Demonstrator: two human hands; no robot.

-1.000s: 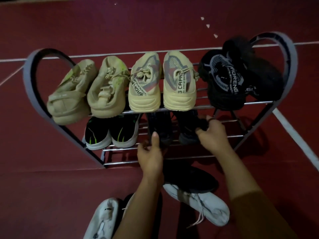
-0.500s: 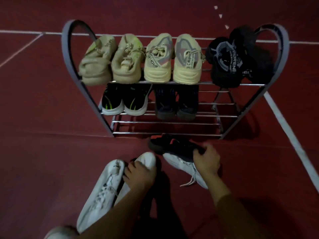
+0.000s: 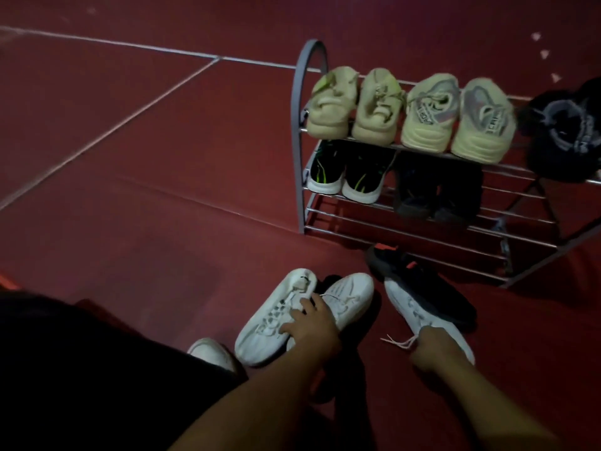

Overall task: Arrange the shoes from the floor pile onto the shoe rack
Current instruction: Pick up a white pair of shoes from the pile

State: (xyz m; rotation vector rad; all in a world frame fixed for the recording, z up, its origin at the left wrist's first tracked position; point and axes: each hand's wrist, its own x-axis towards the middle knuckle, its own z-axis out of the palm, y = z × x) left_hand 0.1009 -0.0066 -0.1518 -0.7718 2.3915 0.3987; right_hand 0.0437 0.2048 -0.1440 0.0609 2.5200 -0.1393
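Note:
A grey heart-framed shoe rack (image 3: 300,102) stands at the right. Its top shelf carries two beige shoes (image 3: 351,105), two yellow-grey shoes (image 3: 455,115) and black shoes (image 3: 562,135). The shelf below holds black shoes with green stripes (image 3: 341,177) and dark shoes (image 3: 435,193). On the floor in front lie a pair of white shoes (image 3: 270,320), side by side. My left hand (image 3: 313,330) grips them across their openings. To the right a third white shoe (image 3: 413,307) leans on a black shoe (image 3: 426,281). My right hand (image 3: 434,351) holds its heel end.
The floor is dark red matting with pale seam lines (image 3: 107,135). My dark-clothed knee (image 3: 81,369) fills the lower left, and a white rounded shoe tip (image 3: 211,353) shows beside it. The rack's lowest rails (image 3: 406,236) carry nothing.
My view has swung left and down, so the rack now sits at the right. Both hands left the rack's middle shelf and came down onto the white shoes on the floor.

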